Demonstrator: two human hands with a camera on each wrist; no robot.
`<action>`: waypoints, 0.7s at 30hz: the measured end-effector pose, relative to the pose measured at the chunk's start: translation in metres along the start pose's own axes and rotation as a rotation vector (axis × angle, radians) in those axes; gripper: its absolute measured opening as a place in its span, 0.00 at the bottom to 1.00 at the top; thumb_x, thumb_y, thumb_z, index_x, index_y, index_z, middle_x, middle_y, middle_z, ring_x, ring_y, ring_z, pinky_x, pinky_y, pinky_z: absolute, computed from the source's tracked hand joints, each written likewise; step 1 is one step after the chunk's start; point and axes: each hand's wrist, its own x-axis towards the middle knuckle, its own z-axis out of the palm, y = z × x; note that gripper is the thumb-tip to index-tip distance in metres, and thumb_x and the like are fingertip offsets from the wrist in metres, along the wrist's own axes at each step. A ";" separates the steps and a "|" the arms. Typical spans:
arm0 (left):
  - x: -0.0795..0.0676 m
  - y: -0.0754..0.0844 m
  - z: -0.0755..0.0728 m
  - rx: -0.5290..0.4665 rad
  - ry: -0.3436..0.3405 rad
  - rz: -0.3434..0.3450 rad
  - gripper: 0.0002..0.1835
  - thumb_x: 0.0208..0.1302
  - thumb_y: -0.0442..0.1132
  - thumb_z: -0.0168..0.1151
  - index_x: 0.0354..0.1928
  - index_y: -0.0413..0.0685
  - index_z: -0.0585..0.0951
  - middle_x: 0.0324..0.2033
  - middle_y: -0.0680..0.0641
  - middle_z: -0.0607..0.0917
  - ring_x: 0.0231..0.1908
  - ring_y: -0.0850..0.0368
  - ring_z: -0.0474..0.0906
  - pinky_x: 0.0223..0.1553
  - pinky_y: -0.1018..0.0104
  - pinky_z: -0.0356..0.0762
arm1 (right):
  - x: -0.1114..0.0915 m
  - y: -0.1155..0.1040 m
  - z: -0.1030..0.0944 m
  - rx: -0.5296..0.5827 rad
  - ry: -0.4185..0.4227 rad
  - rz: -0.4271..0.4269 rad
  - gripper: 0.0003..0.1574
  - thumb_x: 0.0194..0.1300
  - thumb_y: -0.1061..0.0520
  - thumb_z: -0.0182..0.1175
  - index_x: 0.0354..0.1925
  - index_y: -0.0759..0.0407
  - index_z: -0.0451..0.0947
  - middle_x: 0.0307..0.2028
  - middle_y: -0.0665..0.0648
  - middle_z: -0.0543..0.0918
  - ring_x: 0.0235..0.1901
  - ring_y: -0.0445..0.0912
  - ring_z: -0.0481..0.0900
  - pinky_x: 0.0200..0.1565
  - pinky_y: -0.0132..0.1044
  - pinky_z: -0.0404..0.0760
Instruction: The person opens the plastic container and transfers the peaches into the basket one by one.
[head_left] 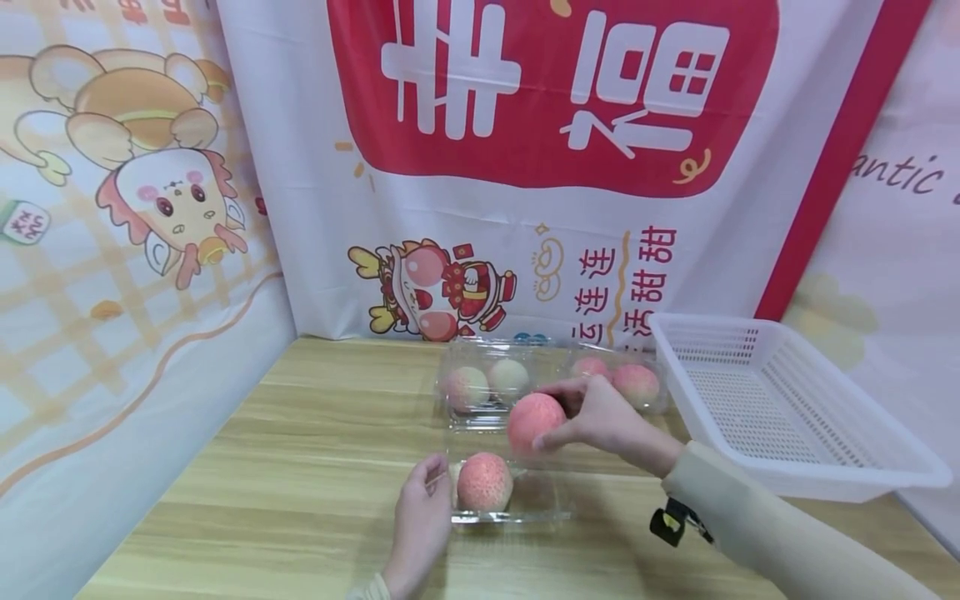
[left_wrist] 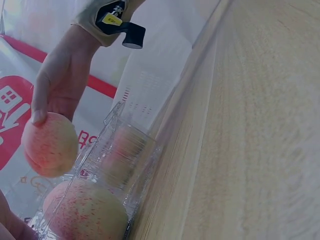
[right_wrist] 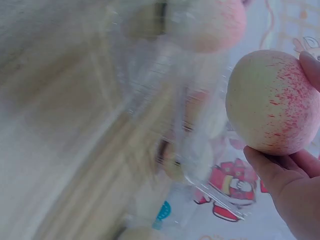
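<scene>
My right hand (head_left: 600, 421) pinches a pink peach (head_left: 536, 423) between thumb and fingers, above an open clear plastic box (head_left: 551, 500). The right wrist view shows this peach (right_wrist: 272, 102) as pale on one side and red-speckled on the other. Another speckled peach (head_left: 484, 482) sits in the left part of the box. At the box's left side is my left hand (head_left: 422, 517), its fingers bent near the edge. Whether they grip the edge or only touch it is hidden. In the left wrist view, the seated peach (left_wrist: 87, 212) shows through the clear wall.
Behind the open box, a clear box holds two pale peaches, one blushed pink (head_left: 468, 388) and one whitish (head_left: 508, 380). To its right, another clear box holds two pinkish peaches (head_left: 636, 385). A white perforated basket (head_left: 832, 475) stands at the right of the wooden table (head_left: 300, 467). Printed cloths hang behind.
</scene>
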 end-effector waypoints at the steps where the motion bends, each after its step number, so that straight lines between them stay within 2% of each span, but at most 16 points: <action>1: 0.000 0.000 0.000 -0.001 -0.001 0.001 0.23 0.69 0.29 0.50 0.63 0.25 0.67 0.57 0.30 0.75 0.58 0.33 0.71 0.59 0.43 0.72 | 0.000 -0.003 -0.003 0.002 0.019 0.009 0.47 0.34 0.48 0.84 0.56 0.52 0.81 0.46 0.50 0.85 0.47 0.46 0.82 0.48 0.40 0.83; 9: 0.000 0.000 0.000 -0.009 -0.010 0.004 0.23 0.69 0.29 0.50 0.63 0.25 0.68 0.57 0.30 0.75 0.58 0.33 0.72 0.59 0.43 0.72 | 0.001 -0.027 -0.036 0.150 0.089 0.052 0.50 0.35 0.51 0.83 0.60 0.54 0.77 0.48 0.55 0.85 0.48 0.50 0.83 0.47 0.43 0.84; 12: -0.001 0.000 0.001 -0.009 -0.006 0.004 0.22 0.68 0.29 0.49 0.63 0.25 0.68 0.57 0.31 0.75 0.57 0.34 0.72 0.59 0.43 0.72 | 0.001 -0.033 -0.052 0.178 0.126 0.034 0.50 0.36 0.51 0.83 0.60 0.53 0.77 0.48 0.55 0.85 0.48 0.51 0.83 0.47 0.43 0.84; 17: -0.001 0.001 0.001 -0.014 -0.005 -0.001 0.22 0.69 0.29 0.49 0.63 0.26 0.68 0.57 0.31 0.75 0.58 0.34 0.72 0.59 0.44 0.72 | 0.001 -0.044 -0.080 0.189 0.209 0.037 0.48 0.40 0.48 0.82 0.61 0.52 0.77 0.51 0.54 0.84 0.50 0.49 0.81 0.51 0.43 0.82; 21: -0.002 0.001 0.000 -0.009 -0.001 0.006 0.22 0.69 0.29 0.49 0.63 0.26 0.68 0.57 0.30 0.75 0.57 0.34 0.72 0.59 0.43 0.72 | -0.001 -0.049 -0.102 0.151 0.297 0.111 0.52 0.41 0.40 0.80 0.65 0.49 0.74 0.54 0.53 0.82 0.53 0.49 0.78 0.55 0.46 0.78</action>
